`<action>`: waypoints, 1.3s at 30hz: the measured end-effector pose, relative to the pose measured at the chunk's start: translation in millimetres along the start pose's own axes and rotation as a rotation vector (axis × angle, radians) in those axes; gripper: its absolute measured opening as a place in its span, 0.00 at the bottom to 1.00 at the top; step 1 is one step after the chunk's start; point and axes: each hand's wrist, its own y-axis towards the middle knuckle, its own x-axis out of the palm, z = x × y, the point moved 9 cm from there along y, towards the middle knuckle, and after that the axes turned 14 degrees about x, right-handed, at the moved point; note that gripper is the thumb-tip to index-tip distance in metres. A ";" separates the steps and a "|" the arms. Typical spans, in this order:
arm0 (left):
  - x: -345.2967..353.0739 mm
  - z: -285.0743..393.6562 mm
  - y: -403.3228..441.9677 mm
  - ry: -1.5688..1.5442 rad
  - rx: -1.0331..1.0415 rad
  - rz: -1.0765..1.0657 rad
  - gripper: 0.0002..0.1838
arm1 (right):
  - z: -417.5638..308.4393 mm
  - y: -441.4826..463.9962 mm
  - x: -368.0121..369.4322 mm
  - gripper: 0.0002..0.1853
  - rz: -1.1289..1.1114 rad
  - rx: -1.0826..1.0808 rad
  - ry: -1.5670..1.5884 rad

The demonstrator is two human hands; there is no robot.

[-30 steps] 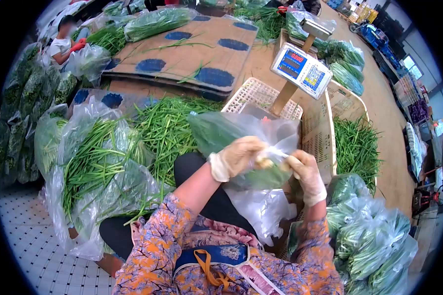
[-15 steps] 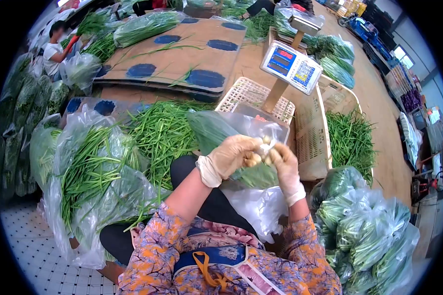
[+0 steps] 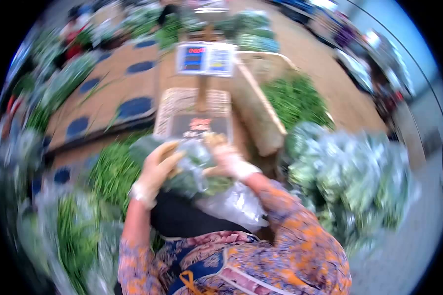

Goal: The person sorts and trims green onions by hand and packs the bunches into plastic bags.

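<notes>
A clear plastic bag of green vegetables (image 3: 194,169) lies between my gloved hands, above my lap. My left hand (image 3: 157,172) is at its left side with fingers apart and curved round the bag. On the right side, my right hand (image 3: 224,157) has its thumb and fingers spread against the bag. The view is blurred, so how firmly either hand touches the plastic is unclear. Just beyond the bag is the scale's dark platform (image 3: 189,126), with the lit display (image 3: 205,59) on a post above it. White plastic bags (image 3: 236,204) lie below my right hand.
Loose green stalks (image 3: 114,172) and an open bag of stalks (image 3: 76,241) are at the left. A tall crate (image 3: 258,108) stands beside cut greens (image 3: 298,101). Filled bags (image 3: 354,179) are piled at the right. Brown boards (image 3: 108,88) lie at the upper left, with people blurred beyond.
The view has swung to the right. My hands have moved from being close together at the bag's gathered top to its two sides, with fingers spread.
</notes>
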 end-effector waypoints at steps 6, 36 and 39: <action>-86.2 -5.4 -59.3 0.099 0.054 0.240 0.17 | 10.3 43.3 84.8 0.61 -0.085 0.174 0.017; -127.0 -194.9 -319.6 -1.010 -0.462 0.018 0.29 | 348.5 -459.7 -276.7 0.38 0.912 1.515 -0.318; -125.7 -201.2 -323.4 -1.031 -0.468 0.018 0.29 | 323.8 -465.5 -286.4 0.41 0.919 1.469 -0.192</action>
